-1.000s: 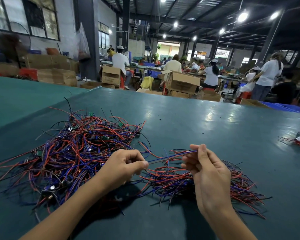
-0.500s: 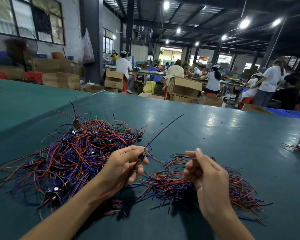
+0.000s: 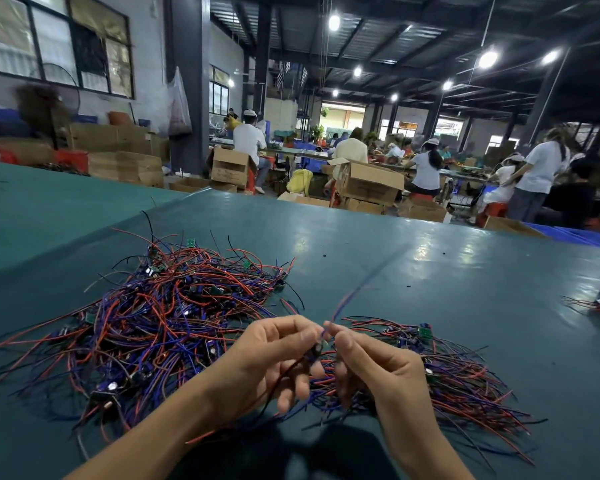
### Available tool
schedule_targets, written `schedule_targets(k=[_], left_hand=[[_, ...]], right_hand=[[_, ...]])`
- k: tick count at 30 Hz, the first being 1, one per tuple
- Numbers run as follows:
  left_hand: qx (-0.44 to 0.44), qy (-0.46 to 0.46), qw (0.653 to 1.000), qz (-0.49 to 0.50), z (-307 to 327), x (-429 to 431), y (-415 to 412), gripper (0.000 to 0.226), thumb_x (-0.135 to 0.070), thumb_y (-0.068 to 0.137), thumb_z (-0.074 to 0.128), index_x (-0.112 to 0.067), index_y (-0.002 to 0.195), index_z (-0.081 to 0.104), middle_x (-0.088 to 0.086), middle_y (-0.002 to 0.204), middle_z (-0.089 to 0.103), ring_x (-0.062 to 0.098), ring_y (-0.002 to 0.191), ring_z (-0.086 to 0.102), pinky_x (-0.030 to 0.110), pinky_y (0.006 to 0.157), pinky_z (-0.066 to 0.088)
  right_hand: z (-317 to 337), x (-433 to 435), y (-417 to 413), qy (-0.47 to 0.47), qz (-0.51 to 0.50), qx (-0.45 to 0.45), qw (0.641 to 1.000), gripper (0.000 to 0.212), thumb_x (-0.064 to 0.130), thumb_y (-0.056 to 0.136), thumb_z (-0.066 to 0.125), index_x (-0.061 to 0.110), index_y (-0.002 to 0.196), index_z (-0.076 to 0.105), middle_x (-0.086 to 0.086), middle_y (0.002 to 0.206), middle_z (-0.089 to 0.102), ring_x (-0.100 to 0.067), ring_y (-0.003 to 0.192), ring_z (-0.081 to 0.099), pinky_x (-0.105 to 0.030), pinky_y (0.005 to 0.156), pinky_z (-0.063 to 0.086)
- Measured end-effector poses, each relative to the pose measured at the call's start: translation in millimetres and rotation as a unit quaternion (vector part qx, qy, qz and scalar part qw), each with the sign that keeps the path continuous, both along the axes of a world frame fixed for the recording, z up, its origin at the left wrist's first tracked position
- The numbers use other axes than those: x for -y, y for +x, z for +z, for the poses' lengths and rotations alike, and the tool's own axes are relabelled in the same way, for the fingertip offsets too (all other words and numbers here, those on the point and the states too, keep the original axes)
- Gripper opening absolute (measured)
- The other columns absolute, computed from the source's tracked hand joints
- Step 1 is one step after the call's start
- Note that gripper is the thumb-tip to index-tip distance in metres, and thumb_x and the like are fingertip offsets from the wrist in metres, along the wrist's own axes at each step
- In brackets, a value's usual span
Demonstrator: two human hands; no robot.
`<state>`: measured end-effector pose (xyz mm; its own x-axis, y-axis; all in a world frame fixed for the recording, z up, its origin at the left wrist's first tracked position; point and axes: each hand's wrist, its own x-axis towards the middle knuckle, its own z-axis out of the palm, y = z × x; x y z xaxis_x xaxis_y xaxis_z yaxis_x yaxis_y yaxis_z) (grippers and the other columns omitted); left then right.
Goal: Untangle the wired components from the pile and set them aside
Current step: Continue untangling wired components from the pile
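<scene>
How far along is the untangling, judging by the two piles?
Done: a smaller pile lies set aside on the right, by the right hand. In hand: the left hand and the right pinch one wired component, its blue wire sticking up. Left: the larger tangled pile on the left, so most looks undone.

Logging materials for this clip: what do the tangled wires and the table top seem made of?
Tangled wires: probably plastic-insulated leads, matte red, blue and black, bending limply. Table top: smooth teal sheet, perhaps vinyl, glossy where lamps reflect.
</scene>
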<state>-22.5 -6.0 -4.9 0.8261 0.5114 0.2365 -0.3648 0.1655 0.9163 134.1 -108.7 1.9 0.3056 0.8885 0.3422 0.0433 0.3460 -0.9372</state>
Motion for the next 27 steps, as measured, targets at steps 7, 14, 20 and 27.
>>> schedule_targets(k=[7,14,20,27], left_hand=[[-0.031,-0.001,0.999,-0.019,-12,2,9,0.024,-0.027,0.088,0.079,-0.013,0.105,0.071,0.018,0.083,0.07,0.018,0.059,0.069,0.023,0.042,0.053],[-0.095,-0.025,0.995,0.01,-17,0,10,0.014,-0.022,0.085,0.079,-0.01,0.089,0.074,0.009,0.069,0.064,0.008,0.042,0.054,0.016,0.031,0.039],[-0.086,-0.056,0.994,0.041,-16,-4,10,0.019,-0.021,0.086,0.074,-0.003,0.091,0.074,0.01,0.07,0.062,0.005,0.036,0.045,0.014,0.027,0.03],[-0.112,-0.078,0.991,0.009,-10,-14,6,0.039,-0.036,0.07,0.091,-0.007,0.091,0.076,0.004,0.068,0.059,0.002,0.04,0.047,0.014,0.029,0.034]], right_hand=[[-2,-2,3,-0.037,-0.003,-0.01,0.999,0.028,0.037,0.078,0.076,0.016,0.095,0.083,-0.016,0.064,0.066,-0.023,0.053,0.057,-0.027,0.042,0.038],[-3,-8,14,-0.067,-0.035,-0.079,0.994,0.035,0.04,0.075,0.074,0.013,0.095,0.082,-0.005,0.059,0.05,-0.019,0.047,0.043,-0.023,0.04,0.034],[-5,-11,14,-0.052,-0.042,-0.122,0.99,0.026,0.028,0.082,0.071,0.007,0.093,0.081,-0.004,0.059,0.05,-0.014,0.044,0.042,-0.024,0.037,0.035],[9,-9,35,-0.021,-0.097,-0.204,0.974,0.027,0.025,0.083,0.07,0.002,0.093,0.079,-0.004,0.065,0.055,-0.01,0.049,0.046,-0.021,0.039,0.036]])
